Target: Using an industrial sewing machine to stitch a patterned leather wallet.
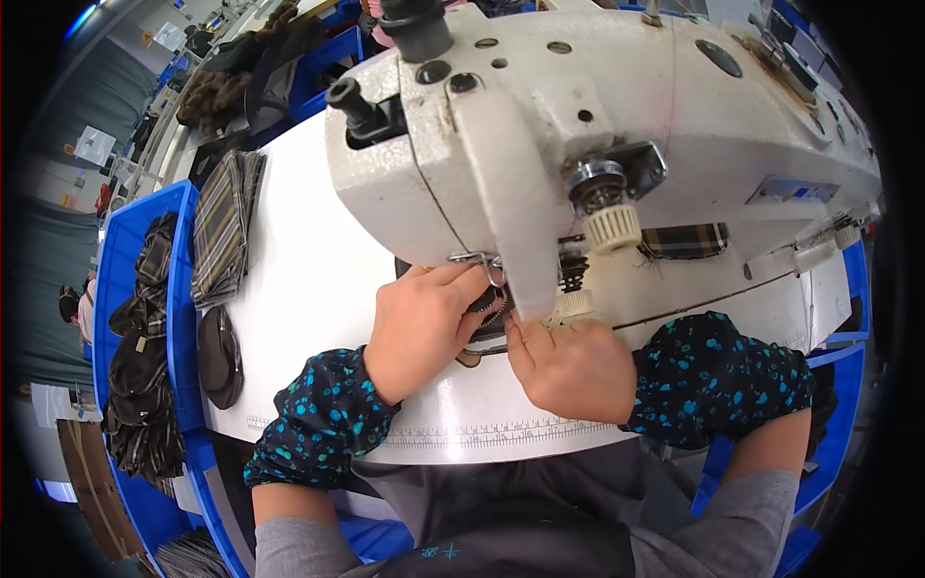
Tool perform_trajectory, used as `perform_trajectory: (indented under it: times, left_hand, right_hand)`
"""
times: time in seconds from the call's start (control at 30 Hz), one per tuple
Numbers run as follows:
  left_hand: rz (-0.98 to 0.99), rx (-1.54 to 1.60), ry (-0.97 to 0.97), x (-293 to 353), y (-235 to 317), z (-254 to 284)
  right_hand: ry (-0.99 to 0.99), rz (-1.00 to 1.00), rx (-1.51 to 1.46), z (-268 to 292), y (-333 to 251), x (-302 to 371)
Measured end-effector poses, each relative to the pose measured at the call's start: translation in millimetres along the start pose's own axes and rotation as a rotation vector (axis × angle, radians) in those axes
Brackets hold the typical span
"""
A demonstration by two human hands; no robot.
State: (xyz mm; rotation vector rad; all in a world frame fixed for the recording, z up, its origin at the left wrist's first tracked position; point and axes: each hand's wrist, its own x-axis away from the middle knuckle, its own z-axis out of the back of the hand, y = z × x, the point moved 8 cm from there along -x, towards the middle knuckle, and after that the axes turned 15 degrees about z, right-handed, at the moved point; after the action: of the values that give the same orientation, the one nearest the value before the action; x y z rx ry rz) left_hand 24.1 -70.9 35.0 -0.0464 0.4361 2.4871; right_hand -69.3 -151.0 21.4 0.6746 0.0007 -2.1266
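Under the head of a white industrial sewing machine [434, 193], both my hands work at a small dark fabric piece [492, 334]. A curved toothed strip, like a zipper, shows on it. My left hand [421, 323] lies at its left side, fingers curled onto the cloth close to the needle area. From the right, my right hand [576, 371] is closed, thumb and index finger pinching the piece's edge. The machine's head and my fingers hide the needle and much of the cloth. Patterned dark sleeve covers are on both forearms.
On the white table [318, 241] lie a stack of plaid fabric pieces [226, 226] and dark oval pieces [221, 356], both at the left. Beyond them stands a blue bin [183, 289] filled with dark and plaid pieces. A plaid scrap [684, 241] sits behind the machine's tension knob.
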Motion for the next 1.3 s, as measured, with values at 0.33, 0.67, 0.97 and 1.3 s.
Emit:
perform_trajectory:
  times: [0.33,0.67,0.97,1.3]
  left_hand:
    - [-0.058,0.174,-0.006,7.3,-14.4,1.0]
    - [-0.185,-0.024,-0.111,19.2,16.3,8.2]
    - [-0.155,0.001,-0.063,22.1,12.2,5.3]
    - [-0.197,0.043,-0.116,16.3,12.5,7.3]
  right_hand:
    - [0.041,0.046,-0.043,1.8,-5.1,1.7]
    - [0.053,0.084,-0.102,1.8,-8.6,3.3]
    - [-0.06,0.052,-0.094,-2.7,-8.5,3.5]
    - [-0.016,0.044,-0.13,-2.6,-7.4,4.1]
